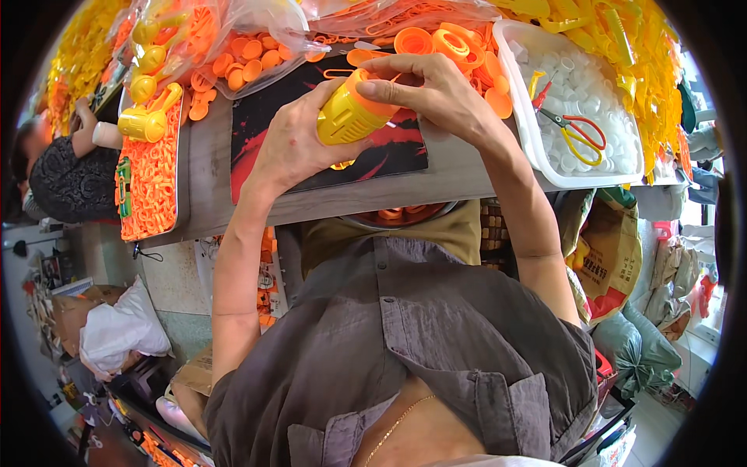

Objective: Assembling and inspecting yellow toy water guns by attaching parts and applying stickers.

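My left hand (289,140) is wrapped round a yellow ribbed plastic cylinder (342,117) held tilted above the worktable. At the cylinder's upper right end sits an orange plastic piece (377,100). My right hand (436,89) pinches that orange end between thumb and fingers. Under both hands lies a black and red mat (257,136). Part of another small yellow piece (342,165) shows below my left hand. Whether the orange piece is fully seated in the cylinder, I cannot tell.
Left stands a tray of small orange parts (148,202) with yellow pieces (144,121) on it. Right is a white bin (537,156) of translucent caps, with scissors (583,140) on top. Orange cups (412,40) and discs lie behind. Another person (74,179) is at far left.
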The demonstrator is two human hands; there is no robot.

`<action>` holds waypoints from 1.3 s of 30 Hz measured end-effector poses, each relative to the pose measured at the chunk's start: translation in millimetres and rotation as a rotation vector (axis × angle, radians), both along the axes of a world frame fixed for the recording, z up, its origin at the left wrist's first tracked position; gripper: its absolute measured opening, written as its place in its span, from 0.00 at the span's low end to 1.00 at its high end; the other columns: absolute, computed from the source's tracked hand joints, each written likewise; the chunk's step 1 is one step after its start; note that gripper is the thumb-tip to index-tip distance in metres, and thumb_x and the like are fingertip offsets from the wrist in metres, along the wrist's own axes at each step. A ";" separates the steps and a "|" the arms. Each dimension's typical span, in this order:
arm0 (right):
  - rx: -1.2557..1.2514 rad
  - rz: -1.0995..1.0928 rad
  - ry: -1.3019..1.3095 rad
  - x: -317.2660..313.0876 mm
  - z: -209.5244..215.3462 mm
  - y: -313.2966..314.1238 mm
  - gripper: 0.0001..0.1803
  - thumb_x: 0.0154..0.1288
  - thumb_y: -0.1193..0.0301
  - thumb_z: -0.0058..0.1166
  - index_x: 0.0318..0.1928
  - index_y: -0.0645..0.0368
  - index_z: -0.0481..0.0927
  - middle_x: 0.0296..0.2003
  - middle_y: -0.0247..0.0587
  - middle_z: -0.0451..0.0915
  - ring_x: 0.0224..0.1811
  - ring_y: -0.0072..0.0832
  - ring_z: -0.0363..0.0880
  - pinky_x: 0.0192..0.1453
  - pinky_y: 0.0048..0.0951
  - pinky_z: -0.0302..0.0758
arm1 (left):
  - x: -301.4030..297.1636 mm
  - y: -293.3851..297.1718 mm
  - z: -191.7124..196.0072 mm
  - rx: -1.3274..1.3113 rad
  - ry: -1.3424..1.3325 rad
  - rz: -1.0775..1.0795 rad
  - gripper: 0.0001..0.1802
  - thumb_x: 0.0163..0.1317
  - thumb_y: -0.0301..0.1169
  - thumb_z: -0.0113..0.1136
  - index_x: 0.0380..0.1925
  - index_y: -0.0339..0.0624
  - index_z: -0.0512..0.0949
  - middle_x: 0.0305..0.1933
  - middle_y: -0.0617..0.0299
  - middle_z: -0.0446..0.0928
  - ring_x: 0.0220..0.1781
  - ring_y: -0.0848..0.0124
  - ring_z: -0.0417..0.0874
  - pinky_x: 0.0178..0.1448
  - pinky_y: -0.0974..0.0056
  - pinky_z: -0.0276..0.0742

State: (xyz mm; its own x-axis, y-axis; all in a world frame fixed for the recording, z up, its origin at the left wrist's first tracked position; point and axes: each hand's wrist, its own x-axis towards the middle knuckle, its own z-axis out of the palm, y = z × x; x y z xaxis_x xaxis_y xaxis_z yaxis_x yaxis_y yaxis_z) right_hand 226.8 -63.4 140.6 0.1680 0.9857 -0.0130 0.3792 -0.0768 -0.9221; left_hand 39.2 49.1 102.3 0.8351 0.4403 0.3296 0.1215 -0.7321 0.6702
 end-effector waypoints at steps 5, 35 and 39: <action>0.189 0.024 0.047 4.7 -25.3 -2.6 0.33 0.63 0.51 0.63 0.59 0.64 0.78 0.43 0.41 0.83 0.42 0.23 0.80 0.45 0.25 0.76 | -0.8 1.6 1.4 -0.026 0.009 -0.041 0.36 0.44 0.38 0.77 0.55 0.39 0.74 0.45 0.49 0.83 0.45 0.53 0.85 0.50 0.57 0.80; 0.354 0.152 0.013 -44.0 -25.8 4.3 0.18 0.74 0.66 0.40 0.43 0.68 0.79 0.42 0.51 0.80 0.46 0.36 0.79 0.54 0.35 0.74 | -24.4 -12.9 -13.7 0.129 -0.005 -0.229 0.40 0.43 0.36 0.76 0.61 0.53 0.71 0.55 0.54 0.75 0.48 0.54 0.82 0.45 0.55 0.81; 0.174 0.223 0.125 -31.6 -17.0 36.2 0.20 0.76 0.61 0.43 0.45 0.66 0.80 0.40 0.45 0.81 0.44 0.35 0.80 0.54 0.34 0.74 | -31.3 -9.4 -8.7 -0.198 -0.115 -0.186 0.45 0.47 0.34 0.76 0.67 0.51 0.67 0.59 0.53 0.74 0.53 0.58 0.83 0.55 0.58 0.80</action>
